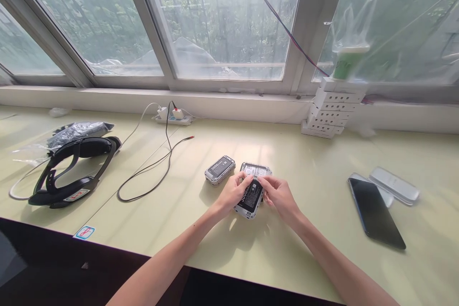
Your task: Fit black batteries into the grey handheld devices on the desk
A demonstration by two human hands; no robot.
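Both hands grip one small grey-cased electronic device (250, 212), its black battery marked 3000mAh facing up. My left hand (233, 193) is closed on its left side, thumb at the upper end. Around the right side is my right hand (279, 195), also closed, its thumb meeting the same end. The fingers cover part of the device. Just behind it lies a second grey device (256, 169) with a white printed label, partly hidden by the hands. To the left, a third such device (220, 169) with a 3000mAh battery rests on the table.
A black cable (143, 172) curls across the table (201, 239) from a power strip (174, 119). At left are a black headset (77, 172) and a silvery plastic bag (81, 135). A phone (376, 213) and pale case (394, 185) lie right; stacked white boxes (332, 110) stand behind.
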